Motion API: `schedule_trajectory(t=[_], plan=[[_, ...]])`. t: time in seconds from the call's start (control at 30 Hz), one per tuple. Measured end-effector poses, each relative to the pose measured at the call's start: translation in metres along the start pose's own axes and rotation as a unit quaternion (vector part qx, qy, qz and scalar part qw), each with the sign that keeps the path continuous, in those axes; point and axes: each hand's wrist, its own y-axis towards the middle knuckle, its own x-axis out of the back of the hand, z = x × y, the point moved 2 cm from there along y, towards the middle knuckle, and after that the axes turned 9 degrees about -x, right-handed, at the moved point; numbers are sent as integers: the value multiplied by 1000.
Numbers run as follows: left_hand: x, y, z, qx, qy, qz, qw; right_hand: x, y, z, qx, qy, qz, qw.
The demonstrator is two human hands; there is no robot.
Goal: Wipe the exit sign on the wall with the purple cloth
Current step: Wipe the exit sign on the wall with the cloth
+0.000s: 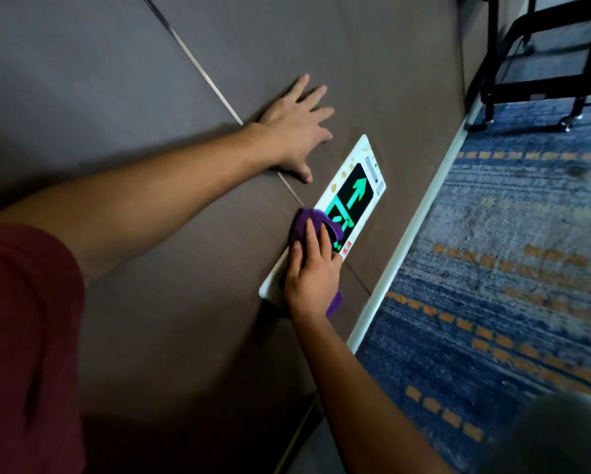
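- exit sign [355, 196] sits low on the brown wall [116, 80], centre-right of frame, just above the pale skirting strip [420, 230] and blue-and-orange carpet [492, 268]
- right hand [313, 271] lies over the lower-left part of the sign, pressing the purple cloth [309, 222] flat against it; fingers [310, 234] roughly together and laid over the cloth, more a flat press than a pinch
- cloth bunches out past the fingertips toward the green pictogram, with a tail showing below the wrist
- left hand [296, 128] is up and left of the sign, palm flat on the wall, fingers spread, holding nothing; looks like a brace
- progress, my read: wipe underway, working the lower-left end
- yellowish spots [350, 164] visible on the white border at the upper end, so that part looks not yet done
- arrow [357, 193] and upper-right half are uncovered and probably left to do
- can't tell how clean the area under the hand is, it's hidden
- black wheeled frame [540, 63] stands on the carpet at upper right, well apart from the work
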Motion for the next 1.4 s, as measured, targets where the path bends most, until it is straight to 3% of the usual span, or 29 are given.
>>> schedule_trajectory(t=[0.27,0.5,0.8,1.23,1.4], plan=[[-3,-4,-2,7,-11,-4,1000,1,21,-1,33,-4,6,999],[-9,-3,-1,15,-1,-23,1000,7,88,10,6,13,18,1000],[-10,4,-2,9,-16,-21,1000,-1,18,-2,18,28,-6,999],[-13,7,-5,14,-13,-26,999,21,104,6,-2,20,71,997],[-12,5,-7,14,-9,-31,999,19,89,5,12,11,76,997]])
